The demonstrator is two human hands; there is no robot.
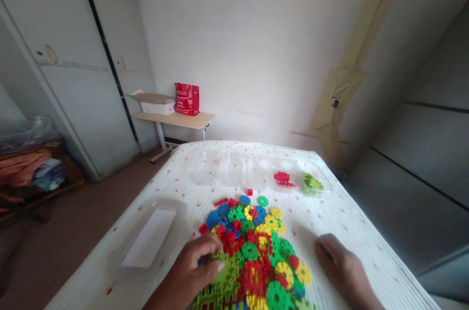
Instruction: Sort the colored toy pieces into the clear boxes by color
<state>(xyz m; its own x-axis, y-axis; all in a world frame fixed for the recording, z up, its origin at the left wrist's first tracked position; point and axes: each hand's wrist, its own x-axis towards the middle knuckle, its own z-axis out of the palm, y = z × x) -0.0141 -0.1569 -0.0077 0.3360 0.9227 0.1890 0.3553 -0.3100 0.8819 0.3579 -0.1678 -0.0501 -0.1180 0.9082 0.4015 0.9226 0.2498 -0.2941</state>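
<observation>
Plastic building pieces point(249, 251): one mixed heap at the near middle of the tabletop point(351, 241), in red, yellow, green, blue and lime green; they overlap too much for a full count
Left hand point(193, 267): one, at the heap's near left side, fingers curled over the lime-green interlocking pieces point(229, 271), thumb lying along them; whether it is clamped on one I cannot tell
Right hand point(340, 262): one, low over the tabletop to the right of the heap and apart from it, fingers folded together; whether anything is inside I cannot tell
Far edge of the heap: one red brick point(249, 192), one red bar point(221, 201), one blue notched disc point(245, 199) and one green notched disc point(263, 201)
Red square frames point(247, 271): two plainly seen in the heap, yellow showing through both
Clear trays point(230, 171): five, it appears, in one row across the far part of the tabletop
Fourth tray from the left: a small group of red pieces point(282, 177), stacked too closely to count
Fifth tray: a cluster of lime-green pieces point(311, 181), likewise uncountable
Clear container point(178, 224): one, left of the heap, with one white rectangular sheet point(150, 237) in it
Side table point(186, 120): one, by the wall, bearing one white box point(157, 107) and one red bag point(187, 99)
</observation>
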